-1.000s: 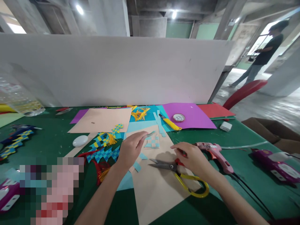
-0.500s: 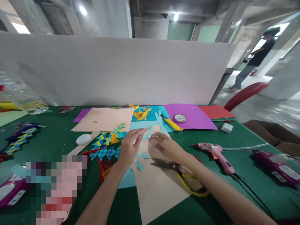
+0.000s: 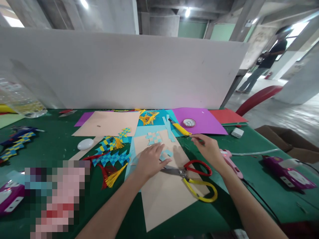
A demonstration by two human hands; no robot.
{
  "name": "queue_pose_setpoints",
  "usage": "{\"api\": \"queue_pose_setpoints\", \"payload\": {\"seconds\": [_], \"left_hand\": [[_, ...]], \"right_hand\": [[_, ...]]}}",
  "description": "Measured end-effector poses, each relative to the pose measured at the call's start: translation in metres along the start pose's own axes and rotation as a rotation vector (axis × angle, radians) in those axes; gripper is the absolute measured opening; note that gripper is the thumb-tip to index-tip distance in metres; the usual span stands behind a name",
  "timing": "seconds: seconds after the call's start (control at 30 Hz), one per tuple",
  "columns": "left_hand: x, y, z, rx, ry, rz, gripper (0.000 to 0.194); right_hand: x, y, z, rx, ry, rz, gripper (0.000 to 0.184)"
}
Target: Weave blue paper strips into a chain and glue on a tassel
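My left hand lies palm down with its fingers stretched over a small blue-and-peach checkered paper piece, which it partly covers. Beyond its fingertips, another woven paper piece rests on a peach paper sheet. My right hand is over the green table, thumb and forefinger tips together, by the tail end of a yellow utility knife; anything between those tips is too small to make out. Scissors with one red and one yellow handle loop lie between my forearms. A pink glue gun is partly hidden behind my right wrist.
Woven blue-and-yellow strips with tassels and a white oval object lie to the left. Purple paper bears a small round dish. A purple device sits at right. A white board stands behind; a person is farther off.
Both hands have left the far woven piece. My left hand has come nearer and flattened over the closer one; my right hand has moved right, uncovering the scissors' handles.
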State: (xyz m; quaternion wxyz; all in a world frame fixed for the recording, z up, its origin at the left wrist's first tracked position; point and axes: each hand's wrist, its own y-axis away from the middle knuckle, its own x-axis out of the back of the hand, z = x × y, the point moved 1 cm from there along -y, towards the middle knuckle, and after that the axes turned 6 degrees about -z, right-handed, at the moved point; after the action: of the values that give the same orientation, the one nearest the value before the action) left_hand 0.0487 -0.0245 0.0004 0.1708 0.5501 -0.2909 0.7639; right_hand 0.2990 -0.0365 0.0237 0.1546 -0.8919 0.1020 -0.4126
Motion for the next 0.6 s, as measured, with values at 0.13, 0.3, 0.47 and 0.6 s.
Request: {"api": "queue_pose_setpoints", "payload": {"seconds": [0.13,0.3,0.47,0.6], "left_hand": [[-0.005,-0.002,0.004,0.015,-0.012,-0.031,0.045],[-0.003,-0.001,0.005,0.034,0.01,-0.009,0.037],[0.0,0.001,0.002,0.005,0.076,-0.023,0.038],[0.003,0.002,-0.001,0.0,0.141,-0.041,0.038]], "right_hand": [[0.007,0.005,0.004,-0.041,0.026,0.031,0.024],[-0.006,0.014,-0.012,0.02,-0.019,-0.086,0.022],[-0.033,0.027,-0.033,0.171,0.111,-0.305,0.021],[-0.045,0.032,-0.039,0.207,0.22,-0.391,0.018]]}}
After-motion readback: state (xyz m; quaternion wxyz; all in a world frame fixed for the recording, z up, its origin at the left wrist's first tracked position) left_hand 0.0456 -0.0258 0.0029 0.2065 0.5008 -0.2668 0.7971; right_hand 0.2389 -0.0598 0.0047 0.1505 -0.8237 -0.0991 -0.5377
